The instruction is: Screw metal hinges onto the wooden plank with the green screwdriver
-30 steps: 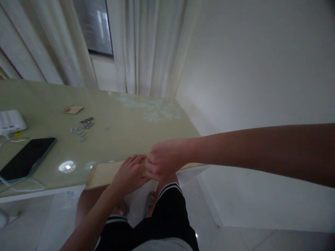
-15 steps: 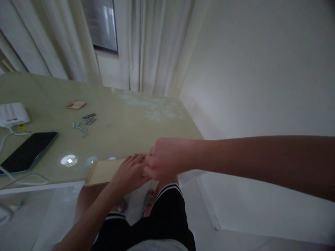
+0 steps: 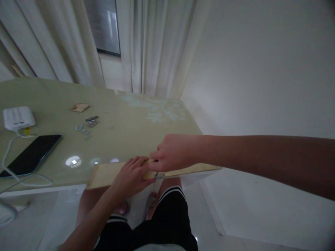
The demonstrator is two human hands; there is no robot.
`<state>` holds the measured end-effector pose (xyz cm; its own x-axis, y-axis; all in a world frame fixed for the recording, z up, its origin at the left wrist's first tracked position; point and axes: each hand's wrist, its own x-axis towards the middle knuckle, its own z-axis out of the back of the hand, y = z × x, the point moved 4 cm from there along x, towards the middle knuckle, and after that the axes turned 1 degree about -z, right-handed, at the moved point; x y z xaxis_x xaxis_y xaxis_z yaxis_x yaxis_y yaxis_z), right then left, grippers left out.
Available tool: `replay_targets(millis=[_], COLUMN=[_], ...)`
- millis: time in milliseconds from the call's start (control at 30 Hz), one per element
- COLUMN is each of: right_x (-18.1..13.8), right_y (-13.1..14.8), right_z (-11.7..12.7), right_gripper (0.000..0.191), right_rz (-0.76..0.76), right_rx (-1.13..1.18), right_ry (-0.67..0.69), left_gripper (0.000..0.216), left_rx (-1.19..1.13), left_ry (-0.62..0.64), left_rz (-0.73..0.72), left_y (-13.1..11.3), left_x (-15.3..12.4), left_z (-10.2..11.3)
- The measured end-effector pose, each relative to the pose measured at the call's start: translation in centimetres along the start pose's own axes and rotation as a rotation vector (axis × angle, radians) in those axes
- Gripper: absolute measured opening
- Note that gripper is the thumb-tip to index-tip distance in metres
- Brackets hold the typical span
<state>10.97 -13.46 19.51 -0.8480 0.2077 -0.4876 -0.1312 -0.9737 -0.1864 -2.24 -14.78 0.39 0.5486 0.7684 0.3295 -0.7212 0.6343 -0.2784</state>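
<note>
A pale wooden board (image 3: 103, 172) lies along the near edge of the table, and my left hand (image 3: 132, 174) is closed over its middle, fingers on top and thumb at the front edge. By that thumb, a small metal plate (image 3: 160, 175) rests against the board's front edge. Just above the plate, my right hand (image 3: 174, 151) is closed in a pinch with its fingertips close to my left hand. A thin dark thing shows below the right fingertips, too small to name.
On the green table (image 3: 125, 136) lie several screws (image 3: 83, 130), several metal plates (image 3: 92, 122) and a small wooden piece (image 3: 80, 107). A phone (image 3: 32, 155), a white charger box (image 3: 19, 118) and a white cable (image 3: 7, 167) are at the left. A wall (image 3: 261, 87) borders the right side.
My right hand has lifted slightly up and right from the left hand, uncovering the metal plate and the board's right part. The view has shifted slightly.
</note>
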Motion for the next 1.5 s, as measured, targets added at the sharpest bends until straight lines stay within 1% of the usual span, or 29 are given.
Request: replay_targets(millis=[33, 67, 133, 200, 233, 267, 333, 367, 467, 500, 533, 567, 600, 633, 700, 733, 767, 800, 833, 933, 967, 1000, 1033, 1100, 1133, 1167, 1200, 1300, 1500], right_x=[0.0, 0.1, 0.3, 0.4, 0.4, 0.5, 0.7, 0.8, 0.6, 0.5, 0.3, 0.2, 0.1, -0.1, -0.8, -1.1, -1.3, -1.3, -1.3, -1.0, -1.0, -0.9, -0.8, -0.5, -0.5, -0.5, -0.4, -0.1, -0.3], right_y=[0.3, 0.1, -1.1, -2.6, -3.0, -3.2, -3.0, -2.5, 0.0, 0.7, 1.1, 1.0, 0.5, -0.3, -1.8, -2.2, -2.4, -2.4, -2.0, 0.3, 1.1, 1.4, 1.4, 0.2, -0.6, -1.3, -1.8, -2.7, -2.9], right_z=[-0.1, -0.2, -0.8, -1.5, -1.7, -1.6, -0.9, -0.3, 1.1, 1.2, 1.1, 0.8, 0.4, -0.2, -1.5, -2.0, -2.1, -2.0, -1.6, -0.1, 0.1, 0.2, 0.1, -0.4, -0.7, -1.1, -1.3, -1.4, -0.9], right_gripper=[0.033, 0.03, 0.024, 0.037, 0.042, 0.045, 0.044, 0.041, 0.028, 0.027, 0.029, 0.028, 0.026, 0.026, 0.039, 0.046, 0.051, 0.052, 0.051, 0.033, 0.03, 0.029, 0.026, 0.019, 0.023, 0.031, 0.038, 0.045, 0.046], right_rz=[0.03, -0.016, -0.272, -0.514, -0.567, -0.567, -0.47, -0.383, -0.031, 0.056, 0.074, 0.011, -0.114, -0.275, -0.568, -0.641, -0.655, -0.62, -0.535, -0.118, -0.016, 0.015, -0.036, -0.3, -0.441, -0.546, -0.61, -0.653, -0.622], right_rx=[-0.002, 0.033, 0.186, 0.347, 0.392, 0.404, 0.342, 0.276, 0.052, 0.006, -0.005, 0.02, 0.078, 0.157, 0.318, 0.367, 0.384, 0.369, 0.327, 0.141, 0.1, 0.087, 0.102, 0.199, 0.257, 0.306, 0.343, 0.377, 0.367], right_ry=[-0.005, -0.001, 0.028, 0.077, 0.098, 0.112, 0.094, 0.066, -0.004, -0.012, -0.015, -0.021, -0.027, -0.023, 0.017, 0.04, 0.048, 0.04, 0.011, -0.087, -0.094, -0.092, -0.088, -0.086, -0.09, -0.09, -0.086, -0.063, -0.04], left_gripper=[0.043, 0.044, 0.05, 0.055, 0.056, 0.056, 0.055, 0.054, 0.04, 0.036, 0.036, 0.038, 0.042, 0.047, 0.056, 0.057, 0.059, 0.059, 0.057, 0.044, 0.042, 0.041, 0.043, 0.051, 0.053, 0.055, 0.057, 0.06, 0.062], left_rx=[0.001, 0.0, 0.001, 0.007, 0.009, 0.01, 0.009, 0.012, 0.022, 0.018, 0.009, -0.003, -0.013, -0.019, -0.021, -0.02, -0.02, -0.02, -0.019, -0.018, -0.017, -0.016, -0.016, -0.017, -0.018, -0.019, -0.02, -0.019, -0.014], left_ry=[-0.002, 0.0, 0.013, 0.028, 0.031, 0.032, 0.035, 0.033, 0.031, 0.029, 0.028, 0.029, 0.032, 0.035, 0.042, 0.044, 0.04, 0.038, 0.035, 0.029, 0.027, 0.027, 0.028, 0.034, 0.038, 0.043, 0.047, 0.051, 0.036], left_rz=[-0.002, -0.004, -0.002, 0.001, 0.003, 0.004, 0.001, 0.004, 0.013, 0.015, 0.015, 0.012, 0.011, 0.013, 0.017, 0.018, 0.018, 0.016, 0.014, 0.009, 0.01, 0.009, 0.008, 0.01, 0.012, 0.012, 0.012, 0.009, -0.008], left_y=[0.0, 0.0, 0.0, -0.1, -0.1, -0.2, -0.2, -0.2, 0.0, 0.1, 0.2, 0.2, 0.2, 0.2, 0.2, 0.2, 0.2, 0.1, 0.1, 0.1, 0.1, 0.1, 0.0, 0.0, 0.0, 0.0, 0.1, 0.2, 0.4], left_x=[0.0, 0.0, 0.0, 0.1, 0.1, 0.1, 0.1, 0.1, 0.0, 0.0, 0.0, 0.0, 0.0, 0.0, 0.1, 0.1, 0.1, 0.1, 0.1, 0.0, 0.0, 0.0, 0.0, 0.1, 0.1, 0.2, 0.2, 0.3, 0.4], left_z=[0.0, 0.0, 0.1, 0.2, 0.3, 0.3, 0.2, 0.1, -0.2, -0.2, -0.3, -0.3, -0.2, -0.2, -0.1, -0.1, -0.1, -0.1, -0.1, -0.1, -0.1, -0.1, 0.0, 0.0, 0.1, 0.1, 0.1, 0.0, 0.0])
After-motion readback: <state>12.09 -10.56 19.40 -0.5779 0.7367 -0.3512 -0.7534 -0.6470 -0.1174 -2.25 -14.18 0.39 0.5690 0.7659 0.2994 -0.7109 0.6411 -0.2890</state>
